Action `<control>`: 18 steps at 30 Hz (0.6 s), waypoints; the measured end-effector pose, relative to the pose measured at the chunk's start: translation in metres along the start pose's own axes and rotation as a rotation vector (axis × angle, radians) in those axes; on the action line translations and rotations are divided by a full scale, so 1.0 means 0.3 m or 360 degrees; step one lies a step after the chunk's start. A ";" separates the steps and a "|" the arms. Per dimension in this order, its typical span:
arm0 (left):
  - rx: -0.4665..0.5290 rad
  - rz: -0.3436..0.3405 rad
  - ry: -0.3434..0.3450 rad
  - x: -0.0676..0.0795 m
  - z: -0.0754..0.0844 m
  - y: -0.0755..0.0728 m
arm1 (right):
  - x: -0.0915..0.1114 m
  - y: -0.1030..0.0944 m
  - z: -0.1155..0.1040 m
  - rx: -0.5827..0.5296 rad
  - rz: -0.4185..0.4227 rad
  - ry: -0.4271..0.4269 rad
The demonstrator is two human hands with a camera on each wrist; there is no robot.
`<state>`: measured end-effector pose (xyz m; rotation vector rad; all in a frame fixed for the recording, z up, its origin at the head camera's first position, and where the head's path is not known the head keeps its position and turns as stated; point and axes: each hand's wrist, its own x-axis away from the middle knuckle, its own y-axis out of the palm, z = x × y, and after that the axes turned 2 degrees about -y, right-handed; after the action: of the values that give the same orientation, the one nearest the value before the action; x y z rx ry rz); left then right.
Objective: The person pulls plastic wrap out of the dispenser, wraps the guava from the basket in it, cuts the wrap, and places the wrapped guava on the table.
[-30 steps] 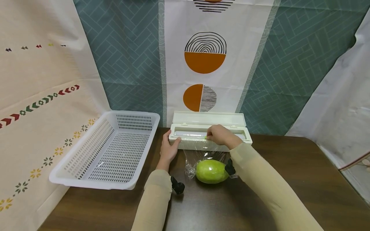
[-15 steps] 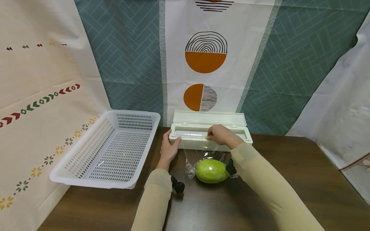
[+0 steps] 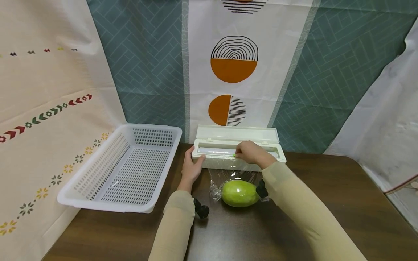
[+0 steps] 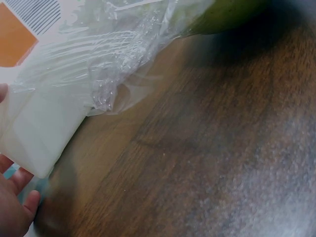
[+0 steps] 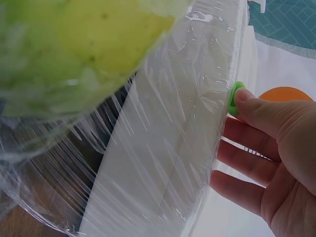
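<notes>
A white cling film dispenser [image 3: 236,134] stands lengthwise near the table's back edge, its lid raised and a roll inside. My left hand [image 3: 192,170] grips its left end, thumb on the front edge. Thumb and forefinger of my right hand [image 3: 250,153] pinch a small green slide cutter [image 5: 234,98] on the front rim; the other fingers reach over the box edge. Clear cling film [image 5: 192,113] runs from the rim down the front wall to an oval green-yellow fruit [image 3: 240,194] on the table. The film covers the fruit and bunches up at its left [image 4: 106,81].
A white perforated plastic basket [image 3: 151,208] stands left of the dispenser on the dark wooden table [image 3: 225,235]. Patterned cloth [image 3: 150,61] hangs right behind the dispenser, with more cloth at both sides. Black wrist mounts [image 3: 201,210] are on both sleeves.
</notes>
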<state>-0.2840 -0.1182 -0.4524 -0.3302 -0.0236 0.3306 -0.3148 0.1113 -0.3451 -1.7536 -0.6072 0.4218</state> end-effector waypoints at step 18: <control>0.0011 0.0001 0.0002 0.001 -0.002 0.001 | 0.011 -0.002 -0.010 0.0073 0.0013 0.0020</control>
<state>-0.2838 -0.1179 -0.4530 -0.3235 -0.0212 0.3308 -0.3107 0.1110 -0.3436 -1.7141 -0.5773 0.4267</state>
